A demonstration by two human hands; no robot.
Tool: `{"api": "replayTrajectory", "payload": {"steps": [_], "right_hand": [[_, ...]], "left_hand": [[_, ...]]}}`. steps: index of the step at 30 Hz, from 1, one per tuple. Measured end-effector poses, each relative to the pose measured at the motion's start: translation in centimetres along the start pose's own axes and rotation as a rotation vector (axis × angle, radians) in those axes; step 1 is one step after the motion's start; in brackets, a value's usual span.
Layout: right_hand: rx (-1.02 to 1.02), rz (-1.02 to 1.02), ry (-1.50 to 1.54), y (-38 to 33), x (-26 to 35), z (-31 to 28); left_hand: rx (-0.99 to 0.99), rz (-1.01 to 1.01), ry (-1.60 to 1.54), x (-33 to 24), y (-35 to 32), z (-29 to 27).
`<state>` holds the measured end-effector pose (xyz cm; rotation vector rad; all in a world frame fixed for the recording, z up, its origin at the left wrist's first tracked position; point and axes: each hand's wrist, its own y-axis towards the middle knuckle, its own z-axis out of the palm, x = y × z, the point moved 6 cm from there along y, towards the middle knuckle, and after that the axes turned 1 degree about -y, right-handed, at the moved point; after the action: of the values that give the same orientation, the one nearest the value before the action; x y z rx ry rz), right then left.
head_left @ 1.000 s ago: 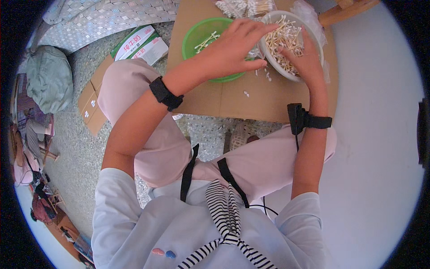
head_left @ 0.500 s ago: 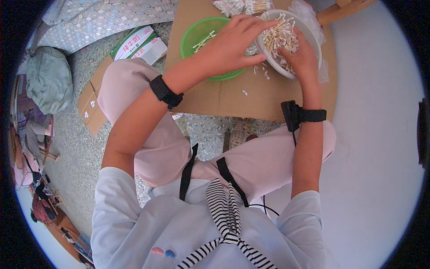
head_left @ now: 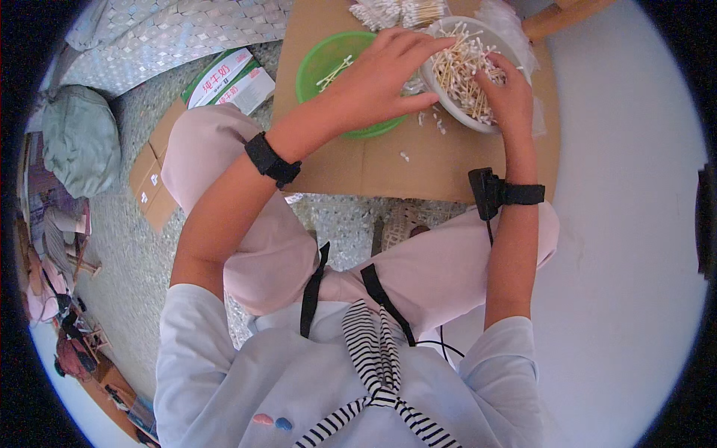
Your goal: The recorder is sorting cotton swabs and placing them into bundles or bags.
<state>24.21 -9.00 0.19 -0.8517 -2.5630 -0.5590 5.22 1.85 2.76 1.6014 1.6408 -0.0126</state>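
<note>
Swabs (head_left: 459, 67) fill the white bowl (head_left: 467, 122); the right hand (head_left: 510, 97) half curls its fingers among them, whether gripping any is unclear. Picking through seems the step in hand; the next move calls for a light pinch. The left hand (head_left: 381, 75), spread and seemingly empty, hovers across the green bowl (head_left: 312, 75) on the bench (head_left: 388, 172).

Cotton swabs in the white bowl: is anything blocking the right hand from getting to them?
No, nothing visible. The right hand is in the white bowl, right at the cotton swabs. The left hand is by the bowl's left edge, not between.
</note>
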Motion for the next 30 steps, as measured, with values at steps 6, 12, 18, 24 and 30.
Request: {"api": "replayTrajectory", "payload": {"steps": [6,12,18,24,30], "right_hand": [[0.006,0.126,0.159,0.4,-1.7,0.1],[-0.095,0.163,0.289,0.6,-2.8,-0.2],[-0.164,0.164,0.479,1.3,-3.4,-1.0],[-0.17,0.204,0.618,0.8,-2.8,-1.9],[-0.17,0.209,0.753,0.4,-0.9,-3.0]], "left_hand": [[0.001,0.001,-0.016,0.0,-0.2,0.0],[0.002,0.005,0.0,-0.1,-0.2,0.1],[-0.006,0.013,0.0,0.0,0.0,0.1],[0.008,0.011,-0.012,0.0,0.0,0.1],[0.008,0.016,-0.019,0.0,-0.1,0.4]]}}
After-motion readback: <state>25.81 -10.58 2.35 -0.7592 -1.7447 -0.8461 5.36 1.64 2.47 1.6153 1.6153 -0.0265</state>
